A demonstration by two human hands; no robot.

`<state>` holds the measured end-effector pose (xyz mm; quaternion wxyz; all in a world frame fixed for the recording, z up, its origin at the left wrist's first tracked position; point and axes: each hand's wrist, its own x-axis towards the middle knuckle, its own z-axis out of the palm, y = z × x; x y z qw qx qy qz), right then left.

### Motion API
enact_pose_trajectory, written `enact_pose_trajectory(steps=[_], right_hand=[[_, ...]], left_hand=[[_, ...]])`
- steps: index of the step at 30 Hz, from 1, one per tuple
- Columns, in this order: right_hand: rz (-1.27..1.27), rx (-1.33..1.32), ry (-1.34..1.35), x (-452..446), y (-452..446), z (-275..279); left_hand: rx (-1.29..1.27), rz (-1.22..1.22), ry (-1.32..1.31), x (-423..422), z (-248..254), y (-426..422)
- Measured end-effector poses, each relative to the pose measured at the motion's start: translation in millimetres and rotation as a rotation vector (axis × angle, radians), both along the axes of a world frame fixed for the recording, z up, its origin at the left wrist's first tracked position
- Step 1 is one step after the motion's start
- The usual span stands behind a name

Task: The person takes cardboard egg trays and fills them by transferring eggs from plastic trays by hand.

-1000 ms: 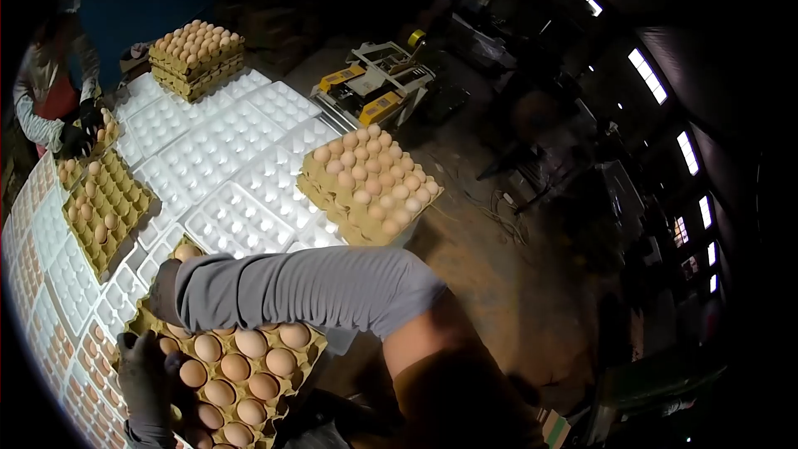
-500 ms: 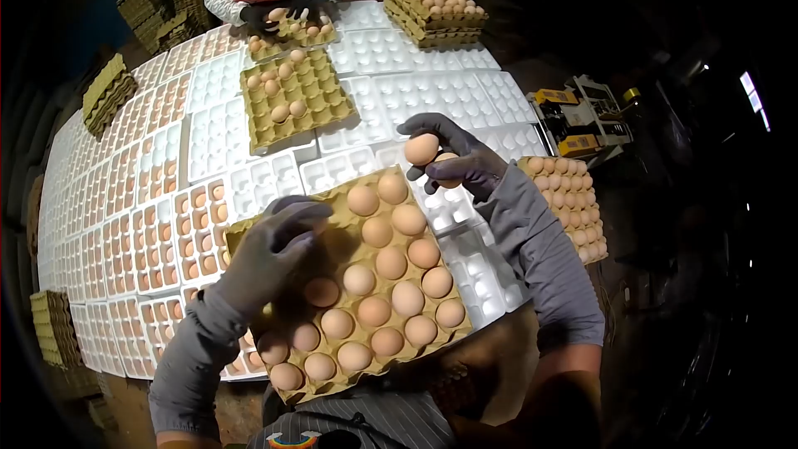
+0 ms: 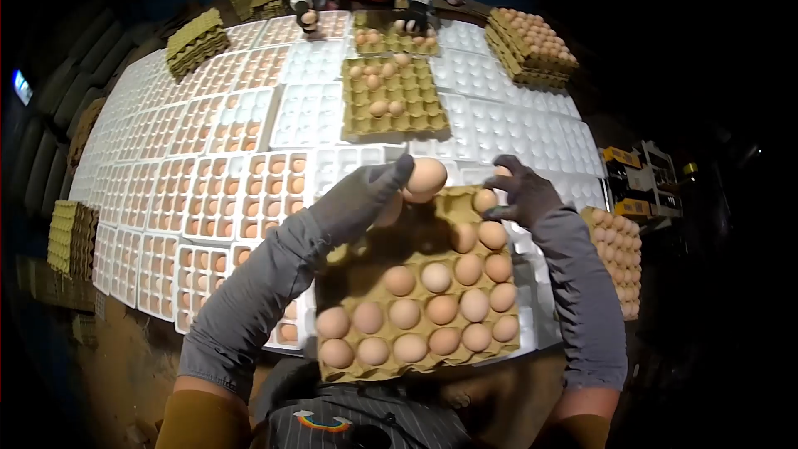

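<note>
My left hand [image 3: 363, 197], in a dark glove, is raised over the far left of a brown egg tray [image 3: 366, 254]. Its fingers are closed round a brown egg [image 3: 426, 176], and another egg [image 3: 389, 213] shows just below them, partly hidden. Beyond the tray's far right corner, my gloved right hand [image 3: 528, 193] curls round an egg [image 3: 501, 171] that is partly covered by its fingers. A further egg [image 3: 485, 199] touches its fingertips; whether it rests in the tray I cannot tell. Eggs fill the tray's near and right cups, while several cups at far left are bare.
White egg trays [image 3: 287, 116] cover the table, many filled on the left. Ahead lies a second brown tray [image 3: 391, 120] with several eggs. Opposite, a co-worker's gloved hands [image 3: 416, 17] handle eggs. Stacked egg trays [image 3: 532, 46] stand back right; a machine [image 3: 640, 179] is at right.
The view has swung left. My left hand has moved from over the tray's left part to its far side and now holds an egg. My right hand has come closer to the tray's corner.
</note>
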<state>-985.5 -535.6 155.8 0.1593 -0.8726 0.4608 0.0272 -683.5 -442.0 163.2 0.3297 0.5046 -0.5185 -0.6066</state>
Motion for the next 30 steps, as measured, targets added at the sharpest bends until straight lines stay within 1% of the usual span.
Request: enact_pose_trajectory(steps=[1,2,3,4,5,6,8,9,10,11,12,14,15,16,17,18,19,20,22,23,24,25,26,27,28,30], right_hand=[[0.000,-0.016,-0.162,-9,-1,-4],[0.004,-0.019,-0.321,-18,-5,-8],[0.031,0.007,-0.455,-17,-9,-5],[-0.141,0.318,-0.650,-12,-4,7],[-0.186,0.428,-0.748,-6,-1,16],[-0.241,0.541,-0.839,9,3,21],[-0.148,0.542,-0.919,59,14,22],[-0.154,0.572,-0.942,91,22,25],[-0.103,0.604,-0.879,120,25,24],[-0.079,0.650,-0.823,154,29,24],[-0.062,0.695,-0.766,190,34,24],[-0.003,0.682,-0.715,258,42,15],[0.007,0.684,-0.649,290,42,10],[-0.071,0.786,-0.627,319,43,5],[-0.206,0.974,-0.626,344,42,-1],[-0.228,0.978,-0.651,364,38,-18],[-0.259,0.967,-0.626,382,36,-25],[-0.289,0.955,-0.603,396,32,-32],[-0.329,0.922,-0.587,408,17,-52],[-0.363,0.893,-0.574,408,9,-60],[-0.336,0.797,-0.536,408,-1,-64],[-0.364,0.726,-0.517,408,-11,-69],[-0.390,0.657,-0.497,406,-24,-78],[-0.257,0.414,-0.418,398,-46,-104],[-0.275,0.367,-0.359,398,-67,-118],[-0.218,0.137,-0.260,410,-99,-136]], left_hand=[[0.076,0.061,0.212,17,9,19],[-0.058,0.006,0.313,45,-25,23],[0.004,0.043,0.383,68,-35,35],[0.065,0.076,0.458,89,-40,47],[-0.062,0.087,0.180,106,-22,67],[0.083,0.105,0.416,134,-51,77],[0.135,0.188,0.377,172,-63,110],[0.193,0.234,0.262,194,-71,124],[0.250,0.272,0.152,216,-82,136],[0.210,0.380,0.114,236,-101,145],[0.449,0.392,-0.029,267,-105,143],[-0.007,0.651,-0.189,317,-160,139],[-0.260,0.571,-0.627,337,-161,132],[-0.334,0.562,-0.807,353,-164,113],[-0.402,0.564,-0.993,370,-168,93],[-0.284,0.662,-0.931,380,-181,64],[-0.402,0.621,-1.015,385,-186,45],[-0.353,0.506,-1.171,385,-192,29],[-0.480,0.373,-1.395,391,-231,2],[-0.504,0.371,-1.409,391,-246,-6],[-0.453,0.319,-1.331,387,-222,-9],[-0.493,0.387,-1.192,384,-211,-14],[-0.525,0.453,-1.052,380,-207,-22],[-0.582,0.477,-0.935,377,-207,-36],[-0.641,0.494,-0.821,371,-206,-52],[-0.632,0.482,-0.697,348,-196,-88]])
